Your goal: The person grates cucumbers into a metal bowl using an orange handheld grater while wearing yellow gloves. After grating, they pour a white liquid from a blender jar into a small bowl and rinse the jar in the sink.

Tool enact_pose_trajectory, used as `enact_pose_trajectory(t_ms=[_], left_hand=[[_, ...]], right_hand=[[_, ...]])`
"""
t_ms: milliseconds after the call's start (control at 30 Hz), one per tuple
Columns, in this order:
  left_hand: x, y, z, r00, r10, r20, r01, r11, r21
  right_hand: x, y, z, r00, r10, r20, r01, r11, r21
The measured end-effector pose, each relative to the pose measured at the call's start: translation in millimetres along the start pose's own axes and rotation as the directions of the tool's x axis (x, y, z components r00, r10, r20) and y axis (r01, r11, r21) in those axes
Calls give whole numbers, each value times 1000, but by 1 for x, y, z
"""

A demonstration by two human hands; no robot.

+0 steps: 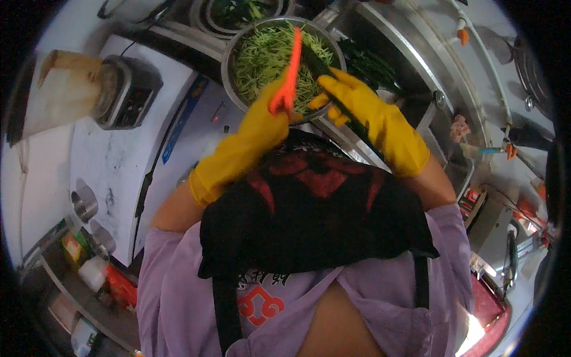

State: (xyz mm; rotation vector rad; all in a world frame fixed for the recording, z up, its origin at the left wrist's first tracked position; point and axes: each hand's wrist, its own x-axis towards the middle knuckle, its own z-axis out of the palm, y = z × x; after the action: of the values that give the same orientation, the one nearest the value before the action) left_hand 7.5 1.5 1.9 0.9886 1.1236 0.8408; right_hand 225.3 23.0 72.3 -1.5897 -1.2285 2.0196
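Note:
Both my hands wear yellow rubber gloves and are over the near edge of a round metal bowl [228, 80]. The bowl is heaped with pale green vegetable shreds [259, 56]. My left hand [267, 119] is closed around the handle of a bright orange grater [292, 68], seen almost edge-on and slanting up over the shreds. In my right hand [369, 110] is a long dark green cucumber [316, 64], its far end beside the grater. Whether the two touch cannot be made out. The glove hides part of the cucumber.
Right of the bowl, more dark green cucumbers [372, 68] lie in a metal sink [410, 41]. Another metal bowl with greens [238, 11] stands beyond. To the left, a blender [128, 92] sits on a white chest [113, 160], with metal cups [84, 203] nearer me.

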Motion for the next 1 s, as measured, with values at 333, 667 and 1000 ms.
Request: enact_pose_trajectory(t_ms=[333,667,1000], left_hand=[[8,29,-2,997,-69,-23,69,998,13],[-12,48,-14,982,5,188,95,849,-520],[24,2,-12,992,129,6,-127,983,-131]], right_hand=[[-16,-22,23,998,49,50,-48,999,-15],[52,20,-19,931,-287,-226,333,920,206],[-34,-17,9,991,123,44,-114,979,-169]])
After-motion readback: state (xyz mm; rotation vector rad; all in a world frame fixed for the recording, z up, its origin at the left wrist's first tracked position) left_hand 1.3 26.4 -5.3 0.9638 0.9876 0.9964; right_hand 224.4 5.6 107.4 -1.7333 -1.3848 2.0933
